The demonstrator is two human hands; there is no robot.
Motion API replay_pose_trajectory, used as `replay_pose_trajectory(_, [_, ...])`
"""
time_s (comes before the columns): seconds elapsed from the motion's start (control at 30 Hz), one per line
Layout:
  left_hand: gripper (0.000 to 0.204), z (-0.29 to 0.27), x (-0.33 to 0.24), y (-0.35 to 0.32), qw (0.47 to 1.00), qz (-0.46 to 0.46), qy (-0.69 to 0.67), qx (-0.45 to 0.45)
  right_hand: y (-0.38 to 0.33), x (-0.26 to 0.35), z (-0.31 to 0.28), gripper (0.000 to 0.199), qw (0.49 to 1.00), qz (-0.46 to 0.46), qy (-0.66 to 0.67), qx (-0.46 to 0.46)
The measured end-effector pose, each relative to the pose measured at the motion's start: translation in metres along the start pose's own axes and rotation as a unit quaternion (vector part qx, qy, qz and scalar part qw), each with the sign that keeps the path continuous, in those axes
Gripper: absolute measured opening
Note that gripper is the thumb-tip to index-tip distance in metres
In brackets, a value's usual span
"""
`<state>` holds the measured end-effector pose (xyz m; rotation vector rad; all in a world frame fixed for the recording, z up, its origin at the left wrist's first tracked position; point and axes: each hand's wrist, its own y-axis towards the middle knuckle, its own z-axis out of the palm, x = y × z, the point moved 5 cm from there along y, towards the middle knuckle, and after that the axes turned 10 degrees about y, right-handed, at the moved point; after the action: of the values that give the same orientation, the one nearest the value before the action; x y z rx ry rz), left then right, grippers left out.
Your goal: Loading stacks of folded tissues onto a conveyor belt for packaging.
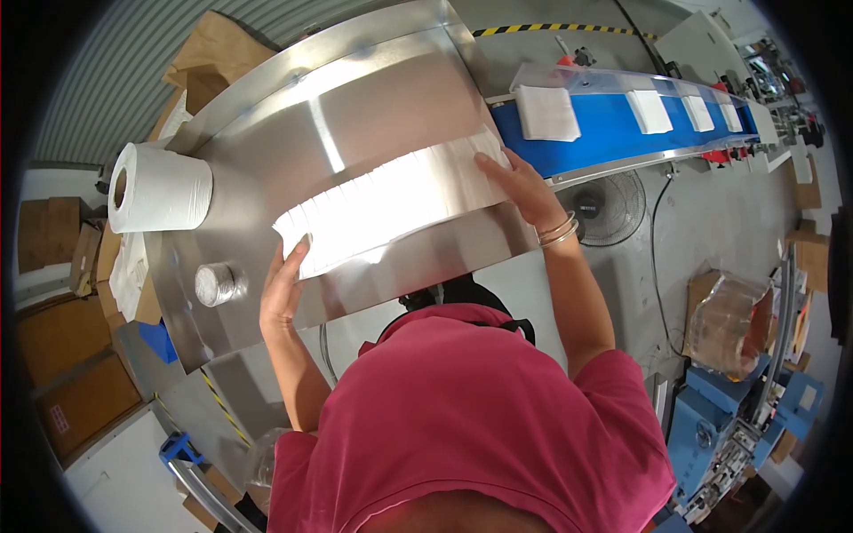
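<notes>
A long row of white folded paper napkins (391, 206) stands packed side by side on the steel table (258, 186). My left hand (284, 289) grips the row's left end, with the thumb on the near face and the fingers partly hidden. At the other end, close to the conveyor, my right hand (524, 188) clasps the last napkins, its thumb on top. Both arms are stretched forward, and the row spans the gap between the hands.
On the blue conveyor belt (604, 133) at right lie several white napkin stacks (547, 113). A large white roll (164, 188) and a small clear-wrapped roll (215, 284) sit at the table's left. A floor fan (606, 209) stands below the conveyor. Cardboard boxes (75, 355) fill the far left.
</notes>
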<state>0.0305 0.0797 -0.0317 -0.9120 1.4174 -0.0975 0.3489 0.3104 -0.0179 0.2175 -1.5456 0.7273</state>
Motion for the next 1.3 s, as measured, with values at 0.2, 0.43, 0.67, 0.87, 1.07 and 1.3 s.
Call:
replay_pose_trajectory(0.2, [0.088, 0.006, -0.007, -0.003, 1.000, -0.001, -0.009, 0.006, 0.002, -0.005, -0.018, 0.040, 0.998, -0.002, 0.034, -0.056])
replay_pose_trajectory(0.43, [0.085, 0.005, -0.008, -0.003, 1.000, 0.002, -0.019, 0.015, 0.015, -0.007, -0.036, 0.038, 0.982, -0.113, -0.118, -0.098])
replay_pose_trajectory(0.67, [0.083, 0.003, -0.007, -0.004, 1.000, -0.001, -0.015, 0.014, -0.005, 0.029, -0.014, 0.036, 0.978, -0.029, -0.193, -0.073])
replay_pose_trajectory(0.87, [0.088, 0.003, -0.012, -0.003, 1.000, -0.009, 0.017, 0.008, -0.006, 0.027, -0.003, 0.036, 0.737, -0.314, -0.561, -0.210])
replay_pose_trajectory(1.07, [0.100, 0.001, -0.008, 0.000, 0.998, -0.008, 0.055, 0.006, -0.005, 0.036, -0.002, 0.041, 0.899, -0.254, -0.335, -0.118])
replay_pose_trajectory(1.3, [0.110, 0.004, -0.011, 0.001, 0.996, -0.019, 0.092, 0.001, 0.000, 0.002, -0.009, 0.037, 0.998, 0.047, 0.006, -0.038])
